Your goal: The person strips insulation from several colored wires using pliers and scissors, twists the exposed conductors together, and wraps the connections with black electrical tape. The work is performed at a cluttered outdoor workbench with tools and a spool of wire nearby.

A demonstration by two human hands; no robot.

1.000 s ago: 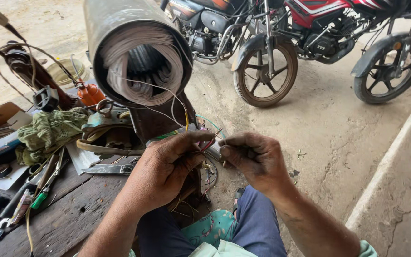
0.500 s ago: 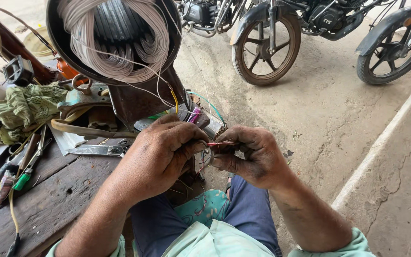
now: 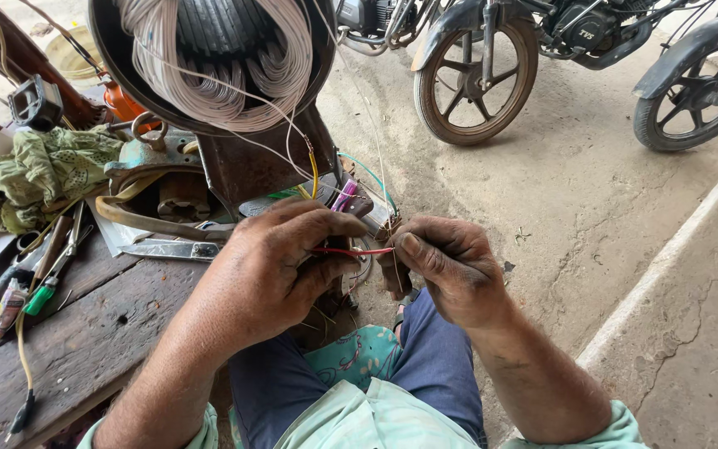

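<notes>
A thin red sleeved wire (image 3: 351,250) runs level across the middle of the frame, stretched between the two hands just below the motor stator (image 3: 213,62) with its pale winding coils at upper centre. The left hand (image 3: 280,270) pinches the wire's left end between thumb and curled fingers; the right hand (image 3: 446,270) grips the right end between thumb tip and forefinger, its other fingers folded in. The step in hand looks like sleeving or joining a winding lead, and the next move probably calls for a steady, fine pull along the wire. Both forearms rise from the bottom edge, wrists bent inward. Left of them, on the wooden bench (image 3: 85,333), lie scissors (image 3: 172,249), a green rag (image 3: 47,170) and a green-handled screwdriver (image 3: 43,291); motorcycle wheels (image 3: 475,75) stand at upper right
</notes>
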